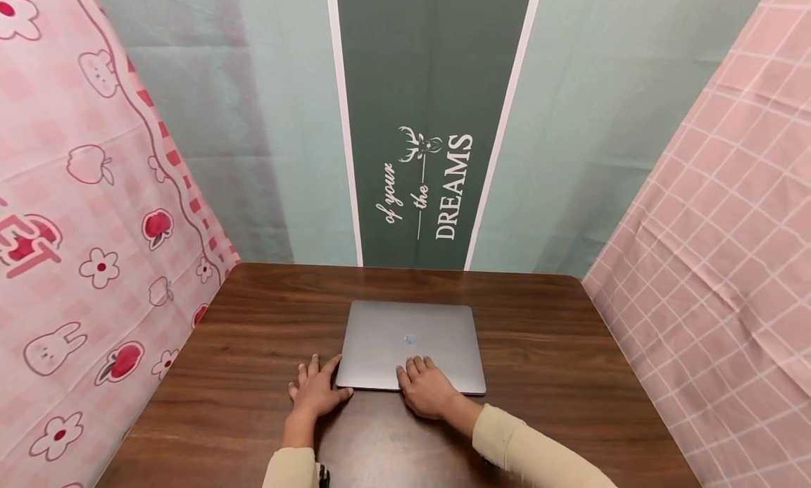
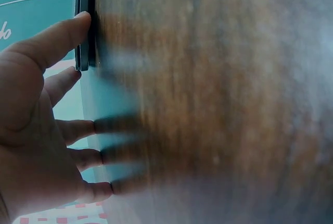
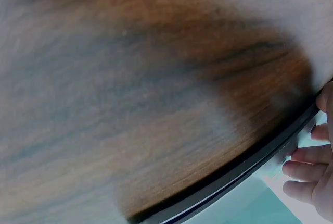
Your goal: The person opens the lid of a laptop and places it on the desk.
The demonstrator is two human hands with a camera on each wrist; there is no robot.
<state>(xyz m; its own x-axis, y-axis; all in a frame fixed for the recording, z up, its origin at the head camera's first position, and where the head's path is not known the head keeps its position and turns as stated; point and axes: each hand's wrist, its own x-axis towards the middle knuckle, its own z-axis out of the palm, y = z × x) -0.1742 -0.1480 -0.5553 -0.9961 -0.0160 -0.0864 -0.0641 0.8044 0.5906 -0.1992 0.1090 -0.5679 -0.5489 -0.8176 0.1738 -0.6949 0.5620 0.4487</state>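
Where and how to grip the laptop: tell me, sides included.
Likely pinch the laptop top and bottom along its left and right edges, coming from both sides: it lies closed and flat on the table, thin and wider than deep.

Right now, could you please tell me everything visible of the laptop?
The laptop is slim, grey and metallic-looking, with rounded corners and a small bluish mark on its lid. It lies closed and flat on the wooden table. The left hand touches its near left corner; the right hand rests at its near edge.
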